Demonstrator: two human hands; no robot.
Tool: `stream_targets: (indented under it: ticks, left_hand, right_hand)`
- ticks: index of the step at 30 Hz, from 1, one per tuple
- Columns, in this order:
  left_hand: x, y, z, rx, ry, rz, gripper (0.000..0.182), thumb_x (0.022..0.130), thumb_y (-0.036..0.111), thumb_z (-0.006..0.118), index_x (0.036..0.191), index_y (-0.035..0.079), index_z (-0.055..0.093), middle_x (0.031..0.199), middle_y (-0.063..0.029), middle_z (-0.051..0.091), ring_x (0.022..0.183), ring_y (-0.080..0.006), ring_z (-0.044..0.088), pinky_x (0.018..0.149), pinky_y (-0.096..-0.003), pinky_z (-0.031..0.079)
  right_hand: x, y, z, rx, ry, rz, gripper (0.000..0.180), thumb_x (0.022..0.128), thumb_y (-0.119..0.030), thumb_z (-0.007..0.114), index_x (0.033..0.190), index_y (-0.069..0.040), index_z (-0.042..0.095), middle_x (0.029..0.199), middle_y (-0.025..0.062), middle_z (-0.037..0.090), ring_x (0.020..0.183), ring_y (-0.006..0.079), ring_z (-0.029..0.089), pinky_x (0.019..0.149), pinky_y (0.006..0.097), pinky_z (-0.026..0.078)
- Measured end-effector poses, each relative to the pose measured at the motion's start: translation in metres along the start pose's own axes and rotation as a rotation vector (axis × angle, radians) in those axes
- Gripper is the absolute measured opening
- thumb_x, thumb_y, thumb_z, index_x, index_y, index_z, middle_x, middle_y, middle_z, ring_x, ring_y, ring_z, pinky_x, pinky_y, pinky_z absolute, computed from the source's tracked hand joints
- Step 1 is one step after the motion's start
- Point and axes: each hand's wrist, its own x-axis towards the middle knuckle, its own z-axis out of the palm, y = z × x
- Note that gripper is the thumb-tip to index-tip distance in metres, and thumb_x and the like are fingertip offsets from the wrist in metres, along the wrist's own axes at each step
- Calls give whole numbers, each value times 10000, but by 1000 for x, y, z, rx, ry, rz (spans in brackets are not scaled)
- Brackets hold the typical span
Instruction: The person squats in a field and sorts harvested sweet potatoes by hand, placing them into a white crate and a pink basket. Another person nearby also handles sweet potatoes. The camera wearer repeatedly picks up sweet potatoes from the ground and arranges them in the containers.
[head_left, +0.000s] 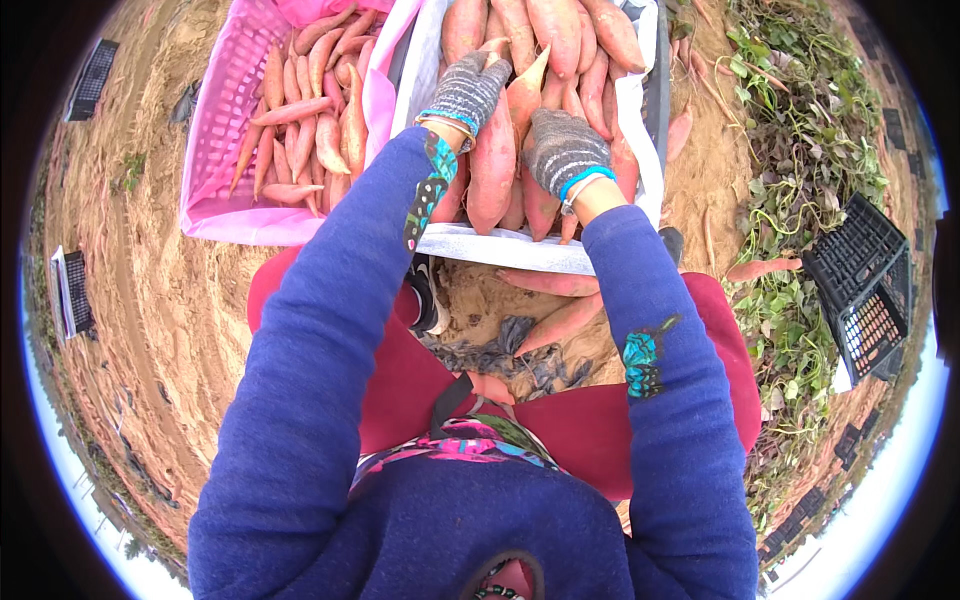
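Note:
Both hands wear grey striped knit gloves with blue cuffs and are over a crate lined with white sheeting (510, 250), filled with large sweet potatoes (491, 169). My left hand (466, 90) rests on the upper end of a big sweet potato, fingers curled over it; whether it grips is unclear. My right hand (568, 152) lies on sweet potatoes at the crate's near right, fingertips hidden among them. A tapered orange sweet potato (528, 94) shows between the hands. To the left stands a pink-lined crate (202, 202) holding slimmer sweet potatoes (300, 112).
Loose sweet potatoes (562, 324) lie on the soil below the white-lined crate, near black plastic scraps (517, 334). Cut vines (810, 135) run along the right, with black plastic crates (859, 262) beside them. More crates (76, 292) stand at far left.

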Motion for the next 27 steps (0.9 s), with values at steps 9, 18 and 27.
stream_targets:
  ticks: [9, 18, 27]
  left_hand:
    - [23, 5, 10, 421, -34, 401, 352, 982, 285, 408, 1245, 125, 579, 1240, -265, 545, 1081, -399, 592, 903, -439, 490]
    - [34, 33, 15, 158, 4, 348, 487, 897, 340, 610, 1280, 46, 543, 1140, -254, 621, 1048, -370, 619, 903, -423, 486]
    - [-30, 6, 21, 646, -229, 417, 671, 844, 366, 641, 1379, 21, 428, 1429, -204, 427, 1332, -350, 406, 1103, -507, 304]
  right_hand:
    - [-17, 13, -21, 462, 149, 140, 456, 900, -339, 586, 1271, -75, 563, 1192, 178, 626, 1102, 346, 599, 948, 418, 468]
    - [-1, 32, -35, 520, 468, 277, 770, 791, -435, 689, 1362, 0, 411, 1239, 265, 557, 1143, 408, 560, 958, 442, 455]
    - [-7, 48, 24, -274, 645, 183, 724, 827, -350, 638, 1403, -1, 374, 1373, 247, 433, 1220, 393, 470, 1036, 509, 347]
